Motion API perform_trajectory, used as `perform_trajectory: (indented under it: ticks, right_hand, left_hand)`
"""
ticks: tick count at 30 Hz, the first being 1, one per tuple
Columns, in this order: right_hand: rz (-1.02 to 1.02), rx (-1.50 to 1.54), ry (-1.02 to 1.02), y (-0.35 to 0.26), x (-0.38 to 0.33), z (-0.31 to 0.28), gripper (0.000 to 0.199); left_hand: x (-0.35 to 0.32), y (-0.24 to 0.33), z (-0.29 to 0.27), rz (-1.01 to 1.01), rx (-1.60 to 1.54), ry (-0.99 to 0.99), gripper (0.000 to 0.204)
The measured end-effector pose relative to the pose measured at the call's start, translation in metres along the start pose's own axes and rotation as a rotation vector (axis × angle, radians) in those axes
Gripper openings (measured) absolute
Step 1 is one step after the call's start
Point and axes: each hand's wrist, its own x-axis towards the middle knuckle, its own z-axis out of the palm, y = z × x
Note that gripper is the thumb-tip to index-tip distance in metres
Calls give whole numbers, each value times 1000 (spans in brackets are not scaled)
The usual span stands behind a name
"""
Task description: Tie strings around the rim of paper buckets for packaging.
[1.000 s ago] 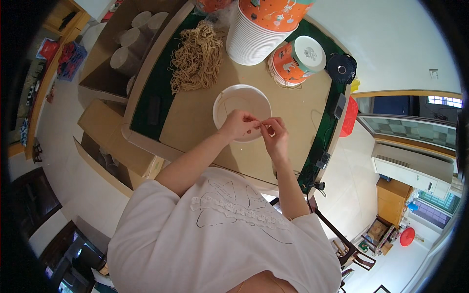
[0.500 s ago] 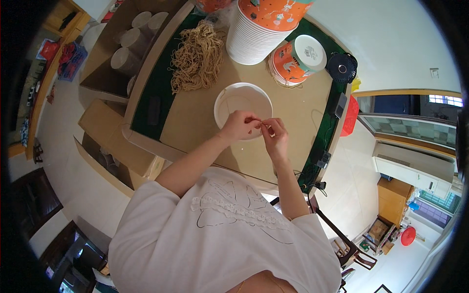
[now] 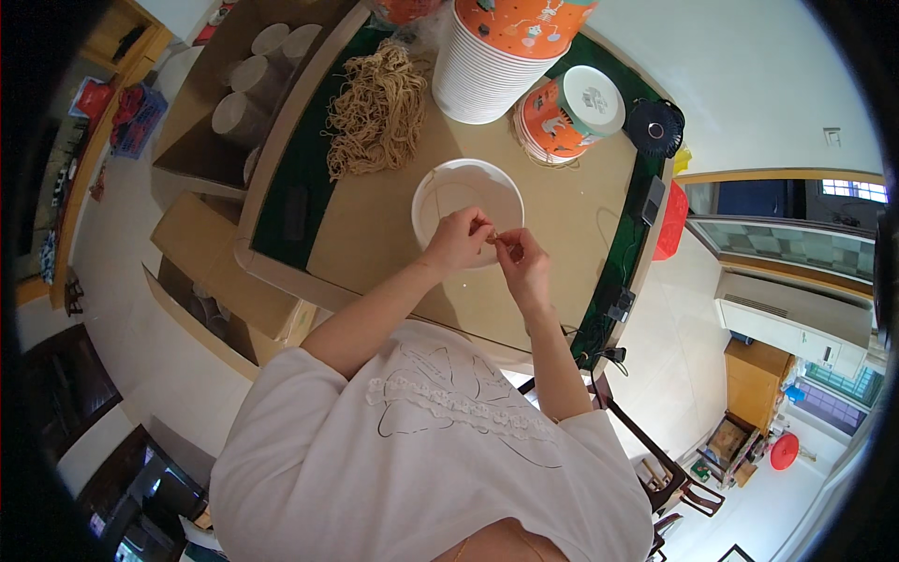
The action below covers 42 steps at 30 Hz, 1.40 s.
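Note:
My left hand and my right hand meet over the near rim of a white round bowl that lies on the tan table top. Both pinch a thin tan string between their fingertips, the fingers almost touching. A loose pile of the same tan strings lies on the table to the far left of the bowl.
A tall stack of white and orange bowls and a shorter orange stack with a white lid stand beyond. A black round device sits at the far right corner. Open cardboard boxes with paper rolls stand left of the table.

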Motion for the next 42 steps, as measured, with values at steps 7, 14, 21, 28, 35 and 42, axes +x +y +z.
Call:
perform_trajectory:
  ticks: [7,14,21,28,35,42]
  right_hand:
    - [-30,-35,7,-1,2,-1,9]
    - [-62,-70,-5,-1,3,0,11]
    - [-81,-120,-16,-1,6,-2,10]
    - [-135,-112,2,-5,7,-1,8]
    - [-91,-104,-14,3,8,-1,8]
    - [-78,-106,-24,-5,8,-2,10]
  left_hand:
    - [2,-8,3,23,20,31,7]
    - [2,-5,3,46,90,25,7]
    - [1,-4,3,11,98,-3,7]
    - [0,0,4,-48,109,-9,7]
    - [1,-4,5,-16,132,17,8]
    - [2,-9,8,44,207,84,14]
